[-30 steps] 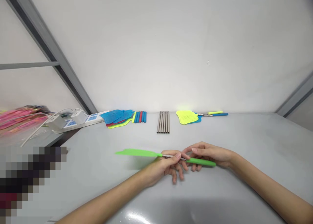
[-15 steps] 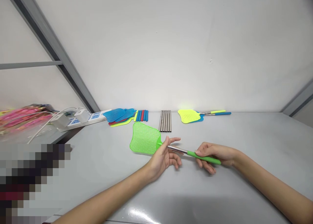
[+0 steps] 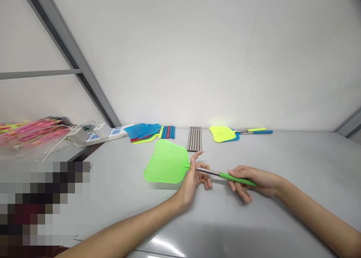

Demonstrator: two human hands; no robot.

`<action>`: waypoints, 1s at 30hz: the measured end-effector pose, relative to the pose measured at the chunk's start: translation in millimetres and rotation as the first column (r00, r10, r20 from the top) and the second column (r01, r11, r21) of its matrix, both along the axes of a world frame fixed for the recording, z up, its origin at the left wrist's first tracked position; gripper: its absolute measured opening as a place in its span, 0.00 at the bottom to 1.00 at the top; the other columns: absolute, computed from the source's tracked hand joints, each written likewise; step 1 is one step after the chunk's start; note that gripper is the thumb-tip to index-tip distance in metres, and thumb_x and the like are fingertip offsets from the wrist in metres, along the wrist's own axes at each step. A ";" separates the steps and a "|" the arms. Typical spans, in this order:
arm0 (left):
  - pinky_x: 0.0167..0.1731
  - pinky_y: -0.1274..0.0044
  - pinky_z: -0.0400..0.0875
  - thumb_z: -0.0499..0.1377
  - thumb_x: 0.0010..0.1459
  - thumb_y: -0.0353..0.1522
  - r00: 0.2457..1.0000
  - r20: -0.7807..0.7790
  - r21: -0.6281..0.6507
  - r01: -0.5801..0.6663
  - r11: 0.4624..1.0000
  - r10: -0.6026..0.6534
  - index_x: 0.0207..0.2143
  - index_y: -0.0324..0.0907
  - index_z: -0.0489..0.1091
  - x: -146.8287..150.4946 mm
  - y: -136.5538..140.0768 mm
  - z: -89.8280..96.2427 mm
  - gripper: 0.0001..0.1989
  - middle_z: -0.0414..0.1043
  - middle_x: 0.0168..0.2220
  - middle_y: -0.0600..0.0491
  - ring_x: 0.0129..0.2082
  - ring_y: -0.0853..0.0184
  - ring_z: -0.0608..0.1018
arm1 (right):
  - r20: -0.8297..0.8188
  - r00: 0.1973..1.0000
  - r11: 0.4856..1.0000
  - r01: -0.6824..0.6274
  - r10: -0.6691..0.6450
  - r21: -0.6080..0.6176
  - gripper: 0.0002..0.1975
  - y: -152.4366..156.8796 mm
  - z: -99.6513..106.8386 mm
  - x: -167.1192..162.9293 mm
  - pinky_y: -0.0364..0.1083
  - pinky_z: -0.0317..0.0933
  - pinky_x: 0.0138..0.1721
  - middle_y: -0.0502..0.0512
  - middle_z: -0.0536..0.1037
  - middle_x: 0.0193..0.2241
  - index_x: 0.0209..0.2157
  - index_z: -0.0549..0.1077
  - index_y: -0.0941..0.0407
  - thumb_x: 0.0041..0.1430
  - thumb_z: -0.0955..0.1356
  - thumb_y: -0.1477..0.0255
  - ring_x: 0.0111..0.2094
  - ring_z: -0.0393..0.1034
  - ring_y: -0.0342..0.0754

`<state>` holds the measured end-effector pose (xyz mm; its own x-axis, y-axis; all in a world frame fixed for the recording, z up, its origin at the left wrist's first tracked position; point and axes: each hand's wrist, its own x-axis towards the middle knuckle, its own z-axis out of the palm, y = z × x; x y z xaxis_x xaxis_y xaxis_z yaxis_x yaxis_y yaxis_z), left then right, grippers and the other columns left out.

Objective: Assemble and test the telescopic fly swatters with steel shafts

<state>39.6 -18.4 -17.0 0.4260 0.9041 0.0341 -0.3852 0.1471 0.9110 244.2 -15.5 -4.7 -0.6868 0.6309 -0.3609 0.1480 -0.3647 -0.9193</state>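
A green fly swatter (image 3: 167, 162) is held above the table between my two hands. My left hand (image 3: 194, 179) grips it at the neck, where the mesh head meets the metal rod, with thumb and fingers around that joint. My right hand (image 3: 246, 179) pinches the green handle (image 3: 238, 179) at the other end, its lower fingers loosely curled. The bare metal rod (image 3: 208, 171) shows between the hands. Just behind my left hand lies a row of several metal rods (image 3: 194, 139).
At the back left are stacked blue, red and yellow swatter heads (image 3: 138, 131) beside several coloured handles (image 3: 168, 132). Two whole swatters, yellow (image 3: 221, 134) and blue (image 3: 262, 132), lie at the back right. A power strip (image 3: 117, 132) and plastic-wrapped pink items (image 3: 36, 134) are at left.
The swatter's head has turned to show its mesh face more fully, and my left hand has rotated with it. The whole view has shifted slightly.
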 end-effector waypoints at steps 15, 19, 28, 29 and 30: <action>0.24 0.79 0.58 0.42 0.55 0.45 0.944 -0.184 0.082 -0.262 0.962 0.273 0.29 0.42 0.57 -2.4 0.8 -2.7 0.16 0.57 0.19 0.58 0.18 0.73 0.63 | -0.106 0.986 0.989 0.121 -0.130 -0.088 0.18 0.4 5.3 5.8 0.41 0.57 0.19 0.52 0.71 0.18 0.45 0.62 0.59 0.56 0.59 0.64 0.16 0.64 0.42; 0.22 0.80 0.56 0.45 0.54 0.45 0.908 -0.260 0.118 -0.306 0.945 0.327 0.26 0.41 0.58 -4.7 -0.6 -2.7 0.16 0.54 0.18 0.59 0.17 0.74 0.59 | -0.166 0.967 0.978 0.178 -0.195 -0.113 0.19 3.2 9.6 17.0 0.44 0.59 0.23 0.56 0.72 0.21 0.45 0.64 0.60 0.55 0.58 0.64 0.20 0.66 0.45; 0.17 0.81 0.51 0.45 0.53 0.46 0.895 -0.167 0.117 -0.399 0.910 0.414 0.23 0.42 0.54 -3.9 2.7 4.4 0.18 0.49 0.17 0.61 0.14 0.76 0.55 | -0.425 0.795 0.900 0.410 -0.433 -0.149 0.20 2.3 16.8 11.0 0.41 0.58 0.23 0.59 0.71 0.35 0.44 0.68 0.59 0.56 0.58 0.63 0.32 0.66 0.46; 0.17 0.82 0.51 0.45 0.53 0.46 0.893 -0.169 0.104 -0.405 0.909 0.417 0.23 0.42 0.53 -4.1 3.2 4.4 0.18 0.49 0.17 0.61 0.14 0.76 0.55 | -0.436 0.776 0.887 0.436 -0.456 -0.153 0.18 1.5 16.0 7.4 0.40 0.59 0.24 0.58 0.71 0.35 0.44 0.68 0.58 0.56 0.59 0.64 0.32 0.65 0.45; 0.17 0.82 0.51 0.45 0.53 0.46 0.892 -0.173 0.095 -0.408 0.908 0.419 0.23 0.42 0.53 -4.2 3.4 4.4 0.18 0.49 0.17 0.61 0.14 0.77 0.55 | -0.439 0.767 0.880 0.448 -0.469 -0.158 0.17 0.6 14.8 3.9 0.40 0.59 0.24 0.57 0.70 0.33 0.44 0.68 0.58 0.55 0.60 0.65 0.31 0.65 0.44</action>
<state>35.4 -15.0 -12.6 0.0178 0.9988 0.0457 -0.2244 -0.0405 0.9736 248.1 -14.9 10.1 -0.4104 0.9043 -0.1176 -0.4731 -0.3214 -0.8203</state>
